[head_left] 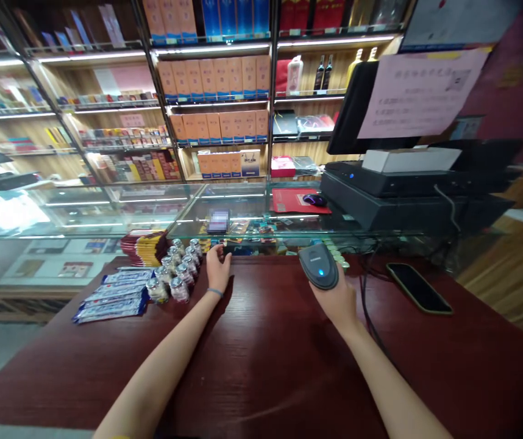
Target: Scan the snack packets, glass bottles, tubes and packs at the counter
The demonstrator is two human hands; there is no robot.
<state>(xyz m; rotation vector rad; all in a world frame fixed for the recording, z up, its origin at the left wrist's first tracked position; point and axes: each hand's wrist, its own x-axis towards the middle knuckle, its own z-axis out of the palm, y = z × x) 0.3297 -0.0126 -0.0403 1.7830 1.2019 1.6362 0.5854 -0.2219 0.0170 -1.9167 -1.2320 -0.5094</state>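
My right hand (339,302) is wrapped round a dark grey barcode scanner (319,263), which has a blue light glowing on its top. Its front points away from me, above the dark red table. Over by the table's far edge, my left hand (217,268) has its thumb apart from loosely bent fingers, and I see nothing in it. Just left of that hand stand several small jars with silvery lids (180,288) in rows. Beside the jars lie blue and white packets (115,295), with a stack of red and yellow packets (145,247) behind them.
A glass display counter (243,204) borders the table's far side. On it are a phone-like device (218,221) and a mouse (315,199) on a red mat. At right are a monitor (350,110), a black phone (419,288) and loose cables (366,305).
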